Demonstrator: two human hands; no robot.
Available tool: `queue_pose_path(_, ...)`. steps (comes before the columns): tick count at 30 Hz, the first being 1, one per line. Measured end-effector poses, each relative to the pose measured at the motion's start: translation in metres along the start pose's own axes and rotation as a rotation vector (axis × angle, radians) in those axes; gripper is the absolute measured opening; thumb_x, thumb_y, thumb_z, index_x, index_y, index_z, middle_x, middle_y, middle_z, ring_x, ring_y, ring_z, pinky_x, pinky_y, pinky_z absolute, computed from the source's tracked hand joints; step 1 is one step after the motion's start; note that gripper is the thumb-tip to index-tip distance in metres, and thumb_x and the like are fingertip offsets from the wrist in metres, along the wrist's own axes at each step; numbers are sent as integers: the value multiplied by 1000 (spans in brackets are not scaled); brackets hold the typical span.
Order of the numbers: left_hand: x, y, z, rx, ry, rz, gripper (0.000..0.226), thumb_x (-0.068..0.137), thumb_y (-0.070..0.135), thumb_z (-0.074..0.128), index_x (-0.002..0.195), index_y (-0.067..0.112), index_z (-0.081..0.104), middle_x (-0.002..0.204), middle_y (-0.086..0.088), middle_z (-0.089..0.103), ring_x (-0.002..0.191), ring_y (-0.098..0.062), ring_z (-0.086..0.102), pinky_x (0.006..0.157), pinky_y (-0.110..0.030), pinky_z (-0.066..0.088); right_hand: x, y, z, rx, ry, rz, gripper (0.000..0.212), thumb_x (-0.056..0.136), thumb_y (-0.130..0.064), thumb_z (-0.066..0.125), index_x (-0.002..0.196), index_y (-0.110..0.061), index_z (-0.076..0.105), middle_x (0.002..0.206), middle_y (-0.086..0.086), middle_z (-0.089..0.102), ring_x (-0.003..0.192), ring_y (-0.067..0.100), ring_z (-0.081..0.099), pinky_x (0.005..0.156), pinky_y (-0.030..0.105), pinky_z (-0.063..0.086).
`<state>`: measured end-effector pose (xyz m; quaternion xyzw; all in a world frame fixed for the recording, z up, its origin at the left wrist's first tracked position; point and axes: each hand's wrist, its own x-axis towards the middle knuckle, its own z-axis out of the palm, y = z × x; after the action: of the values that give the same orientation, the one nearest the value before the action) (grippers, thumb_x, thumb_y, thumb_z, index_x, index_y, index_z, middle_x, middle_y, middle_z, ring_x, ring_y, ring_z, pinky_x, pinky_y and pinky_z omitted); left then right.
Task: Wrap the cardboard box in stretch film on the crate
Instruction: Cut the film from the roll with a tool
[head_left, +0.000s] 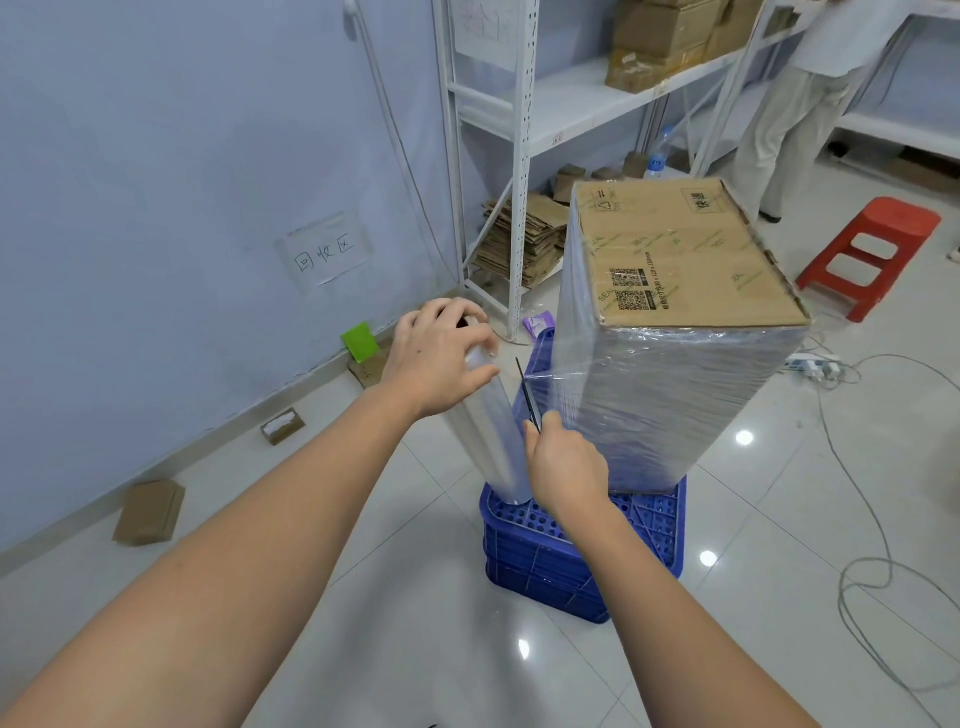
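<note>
A tall cardboard box (680, 249) stands upright on a blue plastic crate (550, 566). Its sides are covered in clear stretch film and its top is bare. The stretch film roll (491, 436) stands upright on the crate's left part, beside the box. My left hand (441, 356) grips the roll's top end. A band of film runs from the roll to the box. My right hand (566, 467) holds scissors (527, 395), blades pointing up at that band between roll and box.
White metal shelving (519, 171) with flattened cartons stands behind the box. A red stool (872, 249) is to the right, and a person (800, 104) stands beyond it. Cables (862, 519) loop on the tiled floor at right. Small boxes (150, 512) lie by the left wall.
</note>
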<state>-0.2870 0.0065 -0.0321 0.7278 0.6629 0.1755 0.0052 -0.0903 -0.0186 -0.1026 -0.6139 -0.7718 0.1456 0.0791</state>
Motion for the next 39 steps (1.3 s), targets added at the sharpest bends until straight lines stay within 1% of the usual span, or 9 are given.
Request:
queue_pose_path(2,-1,0,0,-16,15,-16,14,89,53,69,95,40,67,131,19,51,135,-17,38,109,-46,28,-3,0,4,-19,-10,-4,38,106,-44,22,105,-13,42,91,10,66,83,33,63,60,37,34)
queue_pose_path(4,-2,1,0,-23,13,-24,13,91,52,68,94,40,67,131,20,51,135,-16,37,110,-45,27,-12,3,12,-37,-20,-11,36,106,-44,22,106,-13,41,89,9,66,80,33,64,58,37,35)
queue_pose_path(7,-3,0,-1,-27,13,-29,12,91,51,69,93,40,68,130,20,51,135,-16,37,111,-45,26,-19,7,20,-37,-17,-23,33,106,-43,24,106,-14,40,86,9,67,77,32,64,56,36,36)
queue_pose_path(12,-4,1,-1,-40,22,-27,13,90,51,69,92,39,67,129,20,52,134,-16,38,112,-45,27,4,-4,14,-23,9,-16,37,106,-42,23,108,-11,44,91,11,67,83,33,64,60,36,36)
queue_pose_path(19,-5,-5,0,-45,52,-20,11,89,48,71,90,39,67,125,20,53,131,-17,42,109,-46,30,-9,0,26,-34,-31,-15,35,106,-43,23,107,-13,41,88,9,66,78,31,63,58,35,35)
queue_pose_path(25,-7,-6,0,-43,51,-20,10,89,49,71,90,39,68,126,19,53,132,-17,41,110,-46,31,7,-10,18,-1,-33,7,37,106,-42,23,105,-11,43,90,11,65,82,33,62,60,36,37)
queue_pose_path(32,-11,-16,1,-82,77,-62,10,88,46,72,90,38,68,124,20,53,130,-16,41,110,-44,29,-5,-4,31,-60,-35,-58,33,106,-41,24,105,-13,41,86,9,65,76,31,63,56,35,35)
queue_pose_path(36,-15,-21,0,-78,80,-63,10,89,46,72,90,38,68,124,19,54,130,-16,42,110,-45,30,-16,4,36,-94,-58,-71,29,106,-39,27,107,-13,41,86,9,66,77,31,64,57,35,33)
queue_pose_path(39,-15,-19,0,-75,78,-62,10,89,46,71,90,37,68,124,19,54,130,-17,42,110,-45,29,-3,-7,30,-59,-34,-53,32,106,-40,25,103,-12,41,87,9,65,79,33,63,58,35,34)
